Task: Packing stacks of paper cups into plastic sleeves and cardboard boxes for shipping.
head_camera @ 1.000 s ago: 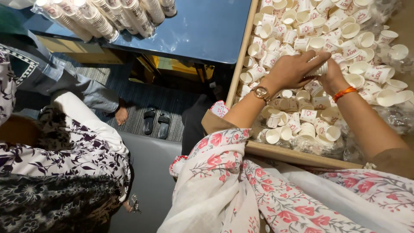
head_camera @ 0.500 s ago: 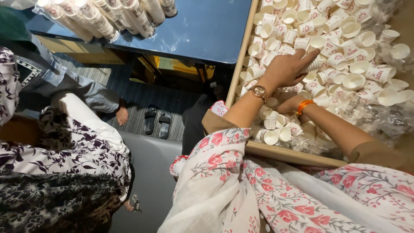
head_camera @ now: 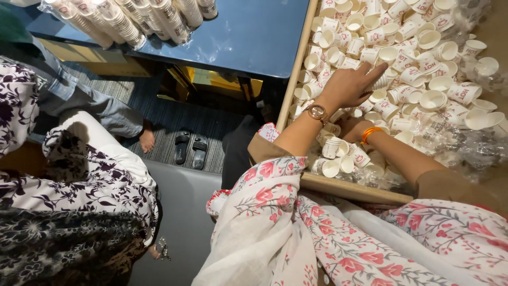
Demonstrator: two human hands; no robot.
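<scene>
A wooden tray (head_camera: 296,79) holds a heap of several white paper cups (head_camera: 423,47) with red print. My left hand (head_camera: 349,85), with a wristwatch, reaches over the heap, and a short stack of nested cups (head_camera: 380,82) pokes out from under its fingers. My right hand (head_camera: 353,127), with an orange bangle at the wrist, is lower down among the loose cups near the tray's front. My left wrist covers most of it, so its fingers are hidden.
A blue table (head_camera: 248,32) to the left carries long wrapped sleeves of cups (head_camera: 121,21). Another person in patterned cloth (head_camera: 69,175) sits at the left, with a bare foot (head_camera: 146,139) and black sandals (head_camera: 190,147) on the carpet. Crumpled clear plastic (head_camera: 465,143) lies in the tray's right side.
My right hand has drawn back from beside my left hand, down toward the tray's front. My left hand has stayed over the cups.
</scene>
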